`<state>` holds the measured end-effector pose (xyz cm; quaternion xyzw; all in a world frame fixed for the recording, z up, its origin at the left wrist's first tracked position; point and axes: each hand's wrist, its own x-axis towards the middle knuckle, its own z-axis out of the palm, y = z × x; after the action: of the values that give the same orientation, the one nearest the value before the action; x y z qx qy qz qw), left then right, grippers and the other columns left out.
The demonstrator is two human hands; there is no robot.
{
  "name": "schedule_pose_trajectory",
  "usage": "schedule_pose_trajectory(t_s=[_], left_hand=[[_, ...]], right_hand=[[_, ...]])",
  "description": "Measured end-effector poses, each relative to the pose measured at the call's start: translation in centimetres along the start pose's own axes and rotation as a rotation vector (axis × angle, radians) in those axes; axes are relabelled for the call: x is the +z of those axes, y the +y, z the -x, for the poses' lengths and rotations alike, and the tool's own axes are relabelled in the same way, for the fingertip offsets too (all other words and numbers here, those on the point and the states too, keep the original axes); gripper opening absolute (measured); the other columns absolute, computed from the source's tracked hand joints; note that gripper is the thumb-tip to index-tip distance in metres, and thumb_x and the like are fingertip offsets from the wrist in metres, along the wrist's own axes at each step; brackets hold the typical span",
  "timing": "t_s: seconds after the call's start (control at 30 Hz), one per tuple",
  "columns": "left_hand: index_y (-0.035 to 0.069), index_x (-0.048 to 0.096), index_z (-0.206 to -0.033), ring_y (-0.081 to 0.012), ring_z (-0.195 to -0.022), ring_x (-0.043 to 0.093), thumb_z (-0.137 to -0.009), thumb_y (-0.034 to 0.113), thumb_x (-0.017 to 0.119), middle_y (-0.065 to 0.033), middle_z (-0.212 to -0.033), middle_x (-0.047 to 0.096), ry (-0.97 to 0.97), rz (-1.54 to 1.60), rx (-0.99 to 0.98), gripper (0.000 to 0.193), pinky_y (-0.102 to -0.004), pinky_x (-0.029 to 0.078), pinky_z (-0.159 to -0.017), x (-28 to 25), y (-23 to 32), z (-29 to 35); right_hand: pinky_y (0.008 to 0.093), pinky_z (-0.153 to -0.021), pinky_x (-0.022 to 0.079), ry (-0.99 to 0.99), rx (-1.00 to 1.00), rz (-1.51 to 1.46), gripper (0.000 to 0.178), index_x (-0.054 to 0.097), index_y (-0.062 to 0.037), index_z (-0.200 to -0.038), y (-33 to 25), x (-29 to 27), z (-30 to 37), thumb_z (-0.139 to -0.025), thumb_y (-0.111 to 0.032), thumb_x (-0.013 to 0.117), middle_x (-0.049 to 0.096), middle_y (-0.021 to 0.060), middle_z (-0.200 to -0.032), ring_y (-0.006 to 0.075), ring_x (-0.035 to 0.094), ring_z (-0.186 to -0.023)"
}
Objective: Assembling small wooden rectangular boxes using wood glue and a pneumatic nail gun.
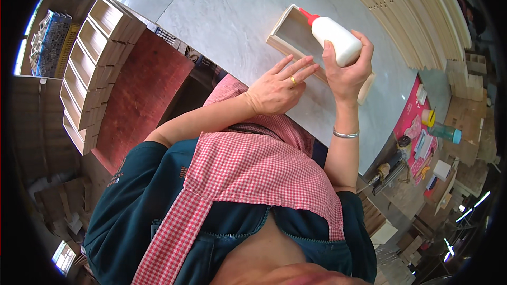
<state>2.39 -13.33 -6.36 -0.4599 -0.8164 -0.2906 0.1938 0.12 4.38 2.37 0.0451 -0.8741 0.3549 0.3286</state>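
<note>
A white squeeze bottle (336, 39) with a red nozzle is gripped in my right hand (349, 71), fingers wrapped round its base. Tilted up to the left, its red tip is at the far left corner of a shallow rectangular wooden frame (282, 45). The frame lies on the grey marbled tabletop (222, 26); the bottle and my right hand hide much of its right part. My left hand (280, 87) has its fingers stretched out against the frame's near rail, holding nothing between them.
Stacked wooden boxes with compartments (95, 45) stand at left on a reddish-brown board (150, 84). Long pale wood strips (406, 16) are piled along the table's far right. Beyond the right edge are a blue-lidded clear bottle (443, 132) and a power tool (384, 174).
</note>
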Motion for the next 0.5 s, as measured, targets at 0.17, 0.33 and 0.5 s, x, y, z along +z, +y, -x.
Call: schedule_pose_trajectory(t_s=[0.17, 0.33, 0.5], left_hand=[[0.008, 0.07, -0.089, -0.0295, -0.155, 0.03, -0.086, 0.013, 0.07, -0.0088, -0.163, 0.039, -0.006, -0.005, 0.003, 0.006, -0.0482, 0.027, -0.126, -0.3, 0.1, -0.2], [0.007, 0.07, -0.089, -0.0292, -0.156, 0.029, -0.087, 0.014, 0.069, -0.0089, -0.164, 0.039, -0.06, 0.036, -0.023, 0.006, -0.0477, 0.025, -0.127, -0.8, 0.3, -0.5], [0.007, 0.068, -0.088, -0.0292, -0.156, 0.027, -0.088, 0.014, 0.065, -0.0098, -0.164, 0.037, -0.075, 0.037, -0.018, 0.008, -0.0484, 0.025, -0.126, -1.0, 0.3, -0.6]], right_hand=[[0.0369, -0.071, 0.057, 0.022, -0.011, 0.081, 0.054, 0.054, -0.0019, -0.123, 0.5, -2.2, 1.1, -0.081, -0.018, 0.083, 0.066, 0.0147, -0.106, 0.027, 0.066, -0.081], [0.0373, -0.07, 0.056, 0.055, 0.044, 0.121, 0.053, 0.055, -0.0019, -0.123, 1.0, -4.5, 2.5, -0.081, -0.019, 0.083, 0.066, 0.0146, -0.106, 0.0274, 0.065, -0.08], [0.0375, -0.069, 0.055, 0.114, 0.072, 0.178, 0.053, 0.055, -0.0019, -0.123, 1.9, -6.8, 3.9, -0.081, -0.021, 0.082, 0.066, 0.0147, -0.105, 0.028, 0.065, -0.079]])
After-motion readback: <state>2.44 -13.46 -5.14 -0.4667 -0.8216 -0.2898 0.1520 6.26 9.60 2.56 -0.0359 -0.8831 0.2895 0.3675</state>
